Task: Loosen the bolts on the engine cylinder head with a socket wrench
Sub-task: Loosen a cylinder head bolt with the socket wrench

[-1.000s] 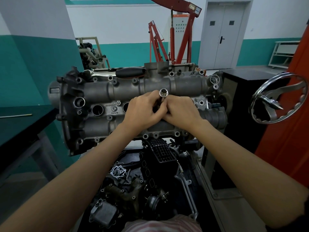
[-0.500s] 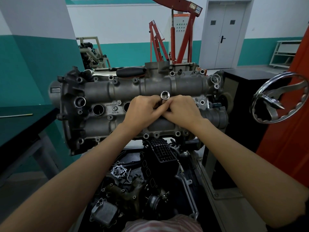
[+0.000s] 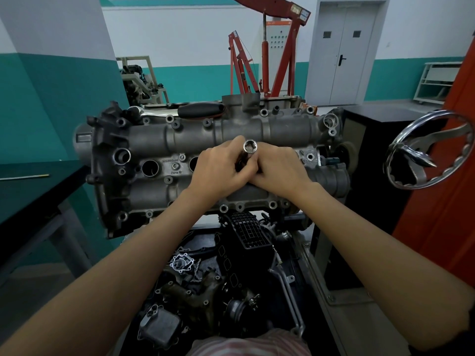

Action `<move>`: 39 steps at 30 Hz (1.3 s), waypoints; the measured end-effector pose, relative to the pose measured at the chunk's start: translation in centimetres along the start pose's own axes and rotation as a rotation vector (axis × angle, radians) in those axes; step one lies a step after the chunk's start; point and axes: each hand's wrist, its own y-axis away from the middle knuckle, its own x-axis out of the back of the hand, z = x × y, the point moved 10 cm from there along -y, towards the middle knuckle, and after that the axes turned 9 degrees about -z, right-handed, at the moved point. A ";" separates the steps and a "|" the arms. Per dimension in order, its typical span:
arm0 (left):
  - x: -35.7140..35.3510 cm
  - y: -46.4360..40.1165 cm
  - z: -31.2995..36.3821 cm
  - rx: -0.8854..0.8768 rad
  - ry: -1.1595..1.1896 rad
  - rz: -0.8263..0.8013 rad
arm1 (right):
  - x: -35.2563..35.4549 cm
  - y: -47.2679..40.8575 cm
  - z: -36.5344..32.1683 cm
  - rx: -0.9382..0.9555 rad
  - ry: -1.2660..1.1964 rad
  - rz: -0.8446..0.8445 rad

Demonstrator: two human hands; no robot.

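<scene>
Dark worktop [image 3: 30, 181] at left edge, a thin rod on it. Engine cylinder head [image 3: 159, 147] on its stand, centre. Left hand [image 3: 218, 170] and right hand [image 3: 280, 168] meet mid-head, both clenched round the socket [image 3: 250, 147], open end up. Socket wrench handle [image 3: 200, 110] lies along the head's far edge. Judgement: seat the socket squarely on a bolt; keep it plumb before applying torque.

Handwheel [image 3: 431, 152] close right of cylinder head [image 3: 277, 129]
</scene>
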 end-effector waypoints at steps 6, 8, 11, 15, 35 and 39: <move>0.2 0.0 -0.3 0.002 0.013 0.037 | 0.0 0.0 0.4 -0.045 0.003 -0.013; 0.0 0.0 -0.6 0.009 0.015 0.032 | -0.3 -0.1 0.5 -0.058 0.050 -0.041; 0.1 0.0 -0.7 0.003 0.030 0.041 | -0.5 -0.2 0.7 -0.057 0.087 -0.050; 0.3 -0.1 -0.4 -0.005 0.065 0.042 | -0.6 -0.2 0.3 -0.038 0.114 -0.060; 0.0 0.0 -0.2 -0.004 -0.003 0.012 | 0.1 0.1 0.2 -0.012 0.029 0.023; 0.3 0.0 -0.3 -0.001 0.025 0.044 | 0.0 0.1 0.2 -0.024 0.073 0.004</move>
